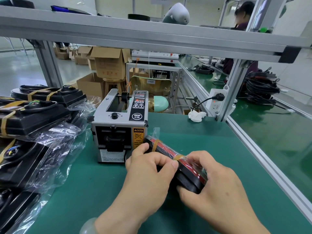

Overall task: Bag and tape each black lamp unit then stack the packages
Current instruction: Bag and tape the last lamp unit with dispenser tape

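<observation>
Over on the left, a stack point(30, 115) of bagged black units is sitting on the green mat point(202, 135), each one wrapped in clear plastic with yellowish tape bands, the plastic spilling out toward the middle. Next along, the tape machine point(119, 125) is standing upright just behind the hands, almost touching the far end of the lamp point(175, 159). The lamp is being held on edge above the mat, front centre, bagged, red strip facing up, two tape bands crossing it. The left hand point(148, 169) is gripping its near side, thumb pressing down on the nearer tape band. The right hand point(217, 179) is curling around the lamp's near end, fingers closed on it.
</observation>
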A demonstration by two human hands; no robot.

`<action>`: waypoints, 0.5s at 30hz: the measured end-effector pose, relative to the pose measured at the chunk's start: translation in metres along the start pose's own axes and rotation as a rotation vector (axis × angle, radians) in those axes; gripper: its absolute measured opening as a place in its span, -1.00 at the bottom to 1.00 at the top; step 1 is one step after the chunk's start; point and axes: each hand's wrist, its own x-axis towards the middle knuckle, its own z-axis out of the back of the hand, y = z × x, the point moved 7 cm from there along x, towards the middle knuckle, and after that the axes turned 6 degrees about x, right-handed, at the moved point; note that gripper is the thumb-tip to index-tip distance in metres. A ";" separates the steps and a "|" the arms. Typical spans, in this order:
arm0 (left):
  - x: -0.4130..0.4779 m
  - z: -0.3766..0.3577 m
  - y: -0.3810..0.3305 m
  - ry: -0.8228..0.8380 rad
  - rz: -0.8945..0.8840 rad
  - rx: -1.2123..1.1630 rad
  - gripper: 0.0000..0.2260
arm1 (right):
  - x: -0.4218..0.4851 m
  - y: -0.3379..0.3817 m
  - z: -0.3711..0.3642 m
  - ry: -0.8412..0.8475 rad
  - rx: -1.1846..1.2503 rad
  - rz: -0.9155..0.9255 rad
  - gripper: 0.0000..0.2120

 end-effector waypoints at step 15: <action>0.000 -0.002 0.000 -0.080 -0.011 0.111 -0.91 | 0.001 -0.001 -0.002 0.013 -0.027 0.027 -0.57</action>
